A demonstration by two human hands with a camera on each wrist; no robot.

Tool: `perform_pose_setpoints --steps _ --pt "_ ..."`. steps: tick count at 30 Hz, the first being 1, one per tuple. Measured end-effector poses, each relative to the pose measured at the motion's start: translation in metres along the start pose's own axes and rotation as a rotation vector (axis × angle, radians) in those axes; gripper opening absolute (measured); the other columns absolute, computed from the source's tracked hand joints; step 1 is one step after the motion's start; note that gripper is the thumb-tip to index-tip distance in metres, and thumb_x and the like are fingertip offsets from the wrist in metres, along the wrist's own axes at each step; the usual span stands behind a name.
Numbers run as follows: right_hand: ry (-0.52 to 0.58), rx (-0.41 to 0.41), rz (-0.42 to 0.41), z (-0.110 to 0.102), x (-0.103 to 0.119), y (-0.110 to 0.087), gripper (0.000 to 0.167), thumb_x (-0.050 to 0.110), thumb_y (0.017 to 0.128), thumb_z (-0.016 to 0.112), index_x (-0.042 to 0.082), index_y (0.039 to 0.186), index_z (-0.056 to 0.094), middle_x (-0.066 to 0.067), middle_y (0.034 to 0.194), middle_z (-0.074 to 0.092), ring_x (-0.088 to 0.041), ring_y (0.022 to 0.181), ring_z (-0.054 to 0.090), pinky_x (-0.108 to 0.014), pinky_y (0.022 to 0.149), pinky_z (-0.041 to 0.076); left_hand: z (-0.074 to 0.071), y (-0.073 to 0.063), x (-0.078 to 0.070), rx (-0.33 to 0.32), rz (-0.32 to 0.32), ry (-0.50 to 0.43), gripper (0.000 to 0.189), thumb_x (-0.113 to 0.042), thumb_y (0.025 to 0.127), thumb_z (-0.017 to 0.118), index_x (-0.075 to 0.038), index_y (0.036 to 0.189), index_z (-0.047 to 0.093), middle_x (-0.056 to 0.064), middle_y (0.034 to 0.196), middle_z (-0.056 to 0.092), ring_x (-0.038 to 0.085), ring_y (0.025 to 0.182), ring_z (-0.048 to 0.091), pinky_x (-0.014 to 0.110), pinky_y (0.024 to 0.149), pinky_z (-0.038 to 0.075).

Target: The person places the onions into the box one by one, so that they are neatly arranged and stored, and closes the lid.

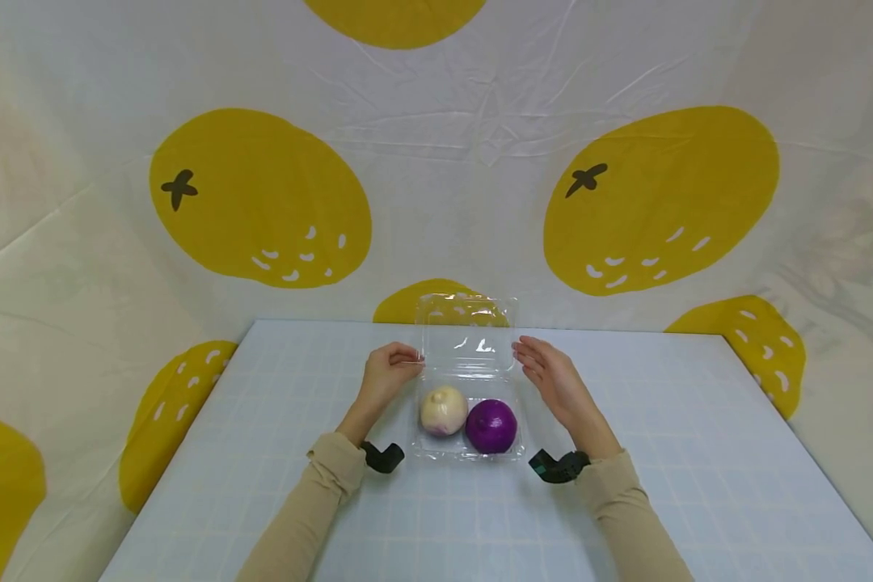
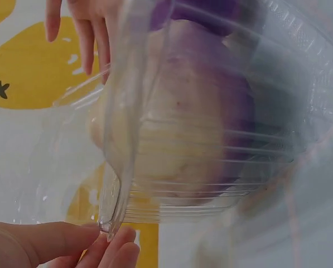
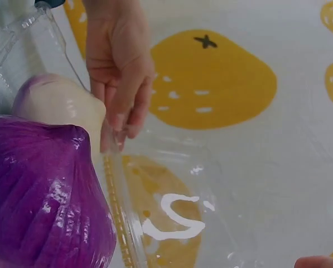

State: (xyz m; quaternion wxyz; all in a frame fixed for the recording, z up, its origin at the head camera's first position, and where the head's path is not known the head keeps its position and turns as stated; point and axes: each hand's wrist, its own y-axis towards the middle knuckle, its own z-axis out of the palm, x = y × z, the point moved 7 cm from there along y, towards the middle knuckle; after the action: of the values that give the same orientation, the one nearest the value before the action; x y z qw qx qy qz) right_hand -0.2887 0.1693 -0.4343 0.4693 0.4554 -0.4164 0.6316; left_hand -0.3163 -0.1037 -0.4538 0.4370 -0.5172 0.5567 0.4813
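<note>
A clear plastic clamshell box lies on the table with its lid raised at the far side. Inside the base sit a pale turnip with a purple tinge, on the left, and a shiny purple onion, on the right. My left hand pinches the box's left edge near the hinge between thumb and fingers, as the left wrist view shows. My right hand is beside the lid's right edge, fingers extended; whether they touch it cannot be told. Only a fingertip of it enters the right wrist view.
The table has a pale blue checked cover. Behind it hangs a white cloth printed with large yellow fruits. Each wrist wears a black camera mount, close to the box's near corners.
</note>
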Motion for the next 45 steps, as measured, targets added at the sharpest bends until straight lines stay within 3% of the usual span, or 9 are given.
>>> perform_pose_setpoints --steps 6,8,13,16,21,26,37,40,45 --pt "0.023 0.006 -0.023 0.003 0.006 0.002 0.058 0.027 0.11 0.028 -0.01 0.153 0.015 -0.028 0.158 0.022 -0.038 0.148 0.02 -0.041 0.123 0.012 -0.001 0.001 -0.006 0.034 0.023 -0.039 0.025 0.018 0.08 0.067 0.017 0.105 0.062 0.034 0.108 0.066 0.043 0.098 0.068 0.027 0.079 0.06" --pt "0.041 0.005 -0.032 0.004 0.008 0.003 0.058 0.026 0.11 0.028 -0.011 0.152 0.014 -0.029 0.158 0.021 -0.037 0.148 0.02 -0.041 0.124 0.012 -0.001 0.006 0.001 0.014 0.036 -0.045 0.024 0.017 0.081 0.068 0.014 0.104 0.064 0.031 0.107 0.068 0.04 0.097 0.069 0.026 0.079 0.06" --pt "0.078 -0.018 -0.063 0.006 0.015 0.002 0.057 0.025 0.11 0.029 -0.012 0.151 0.016 -0.029 0.157 0.023 -0.038 0.147 0.022 -0.041 0.124 0.012 -0.006 0.004 -0.013 -0.036 0.064 0.02 0.017 0.008 0.087 0.068 0.008 0.104 0.068 0.022 0.104 0.072 0.031 0.096 0.07 0.029 0.084 0.059" --pt "0.069 -0.037 -0.086 0.007 0.02 0.0 0.057 0.028 0.11 0.031 -0.011 0.15 0.02 -0.029 0.156 0.026 -0.035 0.144 0.028 -0.041 0.124 0.013 -0.009 -0.001 -0.024 -0.054 0.057 0.034 0.017 -0.003 0.093 0.064 0.004 0.108 0.07 0.02 0.106 0.072 0.03 0.1 0.069 0.035 0.09 0.057" --pt "0.06 -0.054 -0.128 0.01 0.028 -0.008 0.055 0.031 0.109 0.032 -0.008 0.149 0.028 -0.028 0.154 0.03 -0.028 0.137 0.039 -0.04 0.123 0.016 -0.011 -0.012 -0.039 -0.045 0.055 -0.05 0.026 -0.011 0.101 0.053 0.007 0.114 0.067 0.023 0.115 0.069 0.034 0.109 0.066 0.045 0.098 0.053" --pt "0.043 -0.065 -0.148 0.012 0.033 -0.02 0.056 0.033 0.109 0.034 -0.008 0.148 0.03 -0.025 0.151 0.035 -0.034 0.14 0.036 -0.039 0.122 0.02 -0.012 -0.025 -0.043 -0.013 0.023 -0.102 0.033 -0.017 0.105 0.046 0.009 0.116 0.065 0.025 0.12 0.066 0.035 0.116 0.063 0.046 0.103 0.049" --pt "-0.217 -0.114 -0.116 0.01 0.022 -0.054 0.054 0.035 0.108 0.04 -0.008 0.14 0.045 -0.02 0.144 0.045 -0.027 0.132 0.043 -0.039 0.119 0.028 -0.016 -0.056 -0.033 0.088 -0.08 -0.079 0.034 -0.022 0.105 0.049 0.007 0.115 0.063 0.019 0.122 0.063 0.035 0.12 0.058 0.042 0.105 0.047" --pt "-0.286 -0.124 -0.1 0.008 0.015 -0.062 0.048 0.031 0.108 0.043 -0.007 0.137 0.05 -0.02 0.142 0.05 -0.026 0.133 0.043 -0.042 0.119 0.028 -0.016 -0.064 -0.031 0.118 -0.071 -0.064 0.035 -0.022 0.105 0.05 0.009 0.116 0.062 0.021 0.126 0.062 0.035 0.121 0.058 0.043 0.106 0.046" --pt "-0.38 -0.132 -0.065 0.004 0.001 -0.07 0.044 0.031 0.107 0.045 -0.002 0.133 0.056 -0.018 0.14 0.053 -0.028 0.134 0.042 -0.049 0.118 0.029 -0.017 -0.077 -0.026 0.138 -0.018 0.052 0.026 -0.015 0.102 0.056 0.003 0.119 0.066 0.016 0.124 0.065 0.031 0.118 0.06 0.046 0.104 0.048"
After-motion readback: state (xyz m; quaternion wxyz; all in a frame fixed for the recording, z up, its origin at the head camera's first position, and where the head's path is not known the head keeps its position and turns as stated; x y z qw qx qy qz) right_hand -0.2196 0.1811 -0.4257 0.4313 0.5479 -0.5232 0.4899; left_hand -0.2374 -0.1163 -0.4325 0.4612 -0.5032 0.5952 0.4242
